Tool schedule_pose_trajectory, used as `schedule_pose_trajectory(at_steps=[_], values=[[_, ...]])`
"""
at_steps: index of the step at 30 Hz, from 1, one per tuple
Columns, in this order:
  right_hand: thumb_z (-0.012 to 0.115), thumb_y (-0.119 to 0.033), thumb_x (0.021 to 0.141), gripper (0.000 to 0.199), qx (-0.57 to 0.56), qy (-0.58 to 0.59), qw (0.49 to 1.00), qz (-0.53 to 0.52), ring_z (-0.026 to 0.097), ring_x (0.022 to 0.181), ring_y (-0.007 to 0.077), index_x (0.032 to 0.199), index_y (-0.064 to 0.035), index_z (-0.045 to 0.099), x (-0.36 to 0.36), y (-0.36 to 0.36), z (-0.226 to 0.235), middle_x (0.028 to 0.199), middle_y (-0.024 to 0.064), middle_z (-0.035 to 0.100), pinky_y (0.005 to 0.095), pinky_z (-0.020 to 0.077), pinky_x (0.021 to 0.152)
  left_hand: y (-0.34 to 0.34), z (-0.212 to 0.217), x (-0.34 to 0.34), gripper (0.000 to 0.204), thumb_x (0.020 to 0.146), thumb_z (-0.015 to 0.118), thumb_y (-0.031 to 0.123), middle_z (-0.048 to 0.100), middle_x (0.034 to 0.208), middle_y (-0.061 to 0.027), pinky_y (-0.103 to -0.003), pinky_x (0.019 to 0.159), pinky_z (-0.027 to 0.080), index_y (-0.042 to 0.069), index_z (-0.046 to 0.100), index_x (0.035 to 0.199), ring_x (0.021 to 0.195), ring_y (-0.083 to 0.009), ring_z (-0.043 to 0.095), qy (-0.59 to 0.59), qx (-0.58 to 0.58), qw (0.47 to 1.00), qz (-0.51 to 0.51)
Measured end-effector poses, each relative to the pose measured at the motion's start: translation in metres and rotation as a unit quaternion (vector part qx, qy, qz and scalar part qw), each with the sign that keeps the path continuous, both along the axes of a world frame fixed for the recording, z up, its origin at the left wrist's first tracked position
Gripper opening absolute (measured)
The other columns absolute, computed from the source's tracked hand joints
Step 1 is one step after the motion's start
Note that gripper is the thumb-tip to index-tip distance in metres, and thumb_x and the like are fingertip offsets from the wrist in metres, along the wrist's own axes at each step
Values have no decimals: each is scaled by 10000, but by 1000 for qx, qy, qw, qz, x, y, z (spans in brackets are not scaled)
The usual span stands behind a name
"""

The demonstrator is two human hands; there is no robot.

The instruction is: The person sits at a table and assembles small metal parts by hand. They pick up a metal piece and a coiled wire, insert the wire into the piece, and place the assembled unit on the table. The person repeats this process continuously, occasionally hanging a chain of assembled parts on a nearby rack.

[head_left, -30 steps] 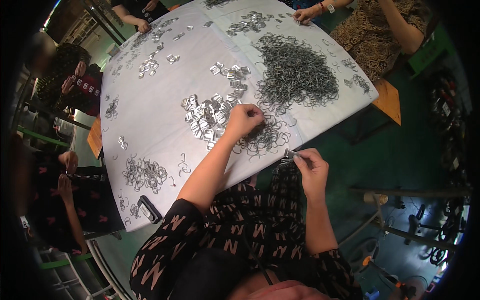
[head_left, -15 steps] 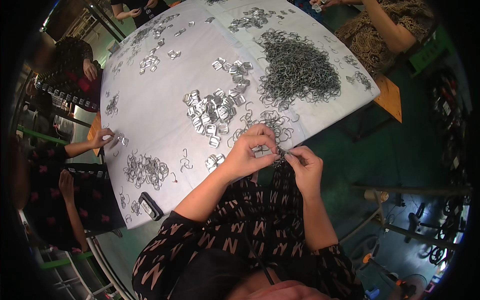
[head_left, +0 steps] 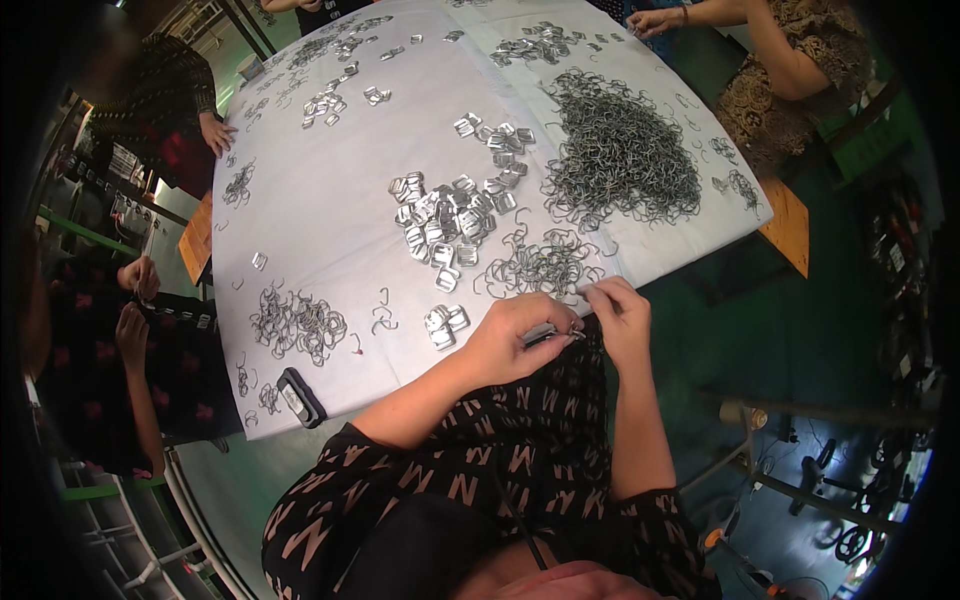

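left hand (head_left: 515, 340) and right hand (head_left: 620, 315) meet just off the near edge of the white table (head_left: 330, 200), each pinching an end of a small metal buckle (head_left: 545, 333). a loose heap of wire hooks (head_left: 545, 265) lies just beyond them on the table; flat metal clips (head_left: 450, 215) lie farther in.

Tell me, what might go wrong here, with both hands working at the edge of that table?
The left hand and right hand join a small metal piece just past the table edge, over the lap; if it slips, it probably falls to the floor. The loose wire hooks right beside the hands could get brushed off. The dark phone-like thing overhangs the edge and might be knocked down.
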State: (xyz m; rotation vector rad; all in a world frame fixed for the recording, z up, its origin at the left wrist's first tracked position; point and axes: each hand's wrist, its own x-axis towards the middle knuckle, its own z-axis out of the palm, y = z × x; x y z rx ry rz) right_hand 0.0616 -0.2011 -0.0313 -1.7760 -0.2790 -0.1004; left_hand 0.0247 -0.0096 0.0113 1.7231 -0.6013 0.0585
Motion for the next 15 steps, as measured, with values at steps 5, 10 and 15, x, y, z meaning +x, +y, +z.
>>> schedule_pose_trajectory(at_steps=[5, 10, 15], values=[[677, -73, 800, 225, -170, -65, 980, 84, 575, 814, 238, 1021, -37, 694, 50, 66, -12, 832, 98, 596, 341, 460, 743, 4, 0, -9, 106, 769, 664, -21, 687, 892, -116, -321, 701, 515, 26, 577, 807, 820, -247, 670, -53, 3, 999, -6], [613, -36, 811, 348, -322, -215, 914, 118, 550, 921, 297, 1152, -93, 651, 87, 133, -40, 908, 107, 585, 409, 417, 865, 15, 0, -18, 103, 766, 662, -24, 689, 900, -112, -321, 708, 517, 26, 582, 807, 823, -251, 668, -58, 15, 998, 8], [591, -44, 827, 251, -365, -206, 901, 109, 579, 916, 309, 1065, -58, 671, 101, 146, -39, 874, 109, 601, 423, 436, 863, 26, -5, -20, 110, 758, 672, -20, 691, 902, -116, -323, 713, 521, 27, 589, 814, 827, -250, 671, -50, 19, 998, 34]])
